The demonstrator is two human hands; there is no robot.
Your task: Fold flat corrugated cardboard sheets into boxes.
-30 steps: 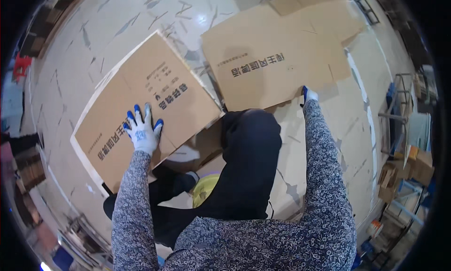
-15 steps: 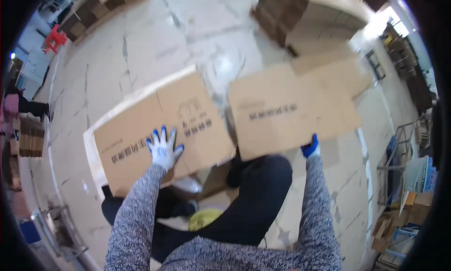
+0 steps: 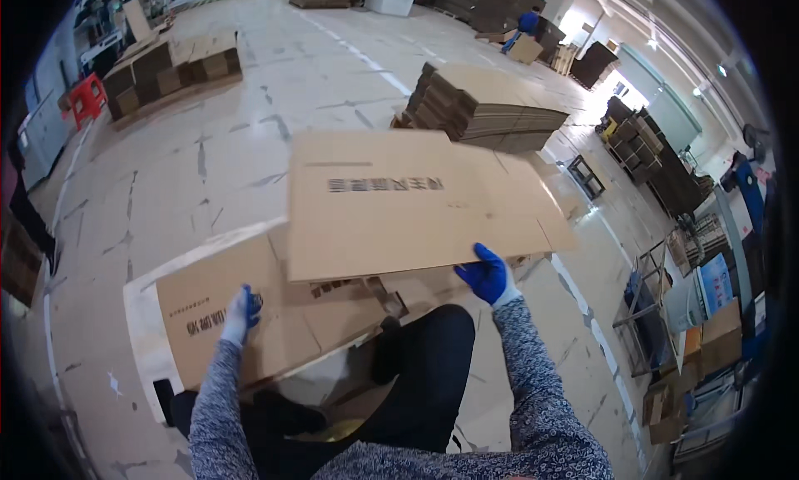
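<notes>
My right hand (image 3: 489, 278), in a blue-coated glove, is closed on the near edge of a flat cardboard carton blank (image 3: 374, 230). The blank is raised and tilted, with dark print on its face. It partly covers a second printed carton blank (image 3: 218, 280) lying low in front of my legs. Over that lower blank is my left hand (image 3: 240, 313), also gloved, seen edge-on with its fingers partly stretched out and nothing visible in them. A white board edge (image 3: 146, 305) shows under the lower blank.
A stack of flat cardboard (image 3: 499, 118) stands ahead on the floor, and another cardboard pile (image 3: 175, 72) at far left beside a red stool (image 3: 86, 99). A metal frame (image 3: 641, 313) and boxes (image 3: 720, 334) stand at right. Far back, a person in blue (image 3: 526, 24) is near cardboard.
My right hand has brought the upper blank leftward over the lower one. My left hand has moved left and turned edge-on from lying flat. The view has tipped up to show more of the room.
</notes>
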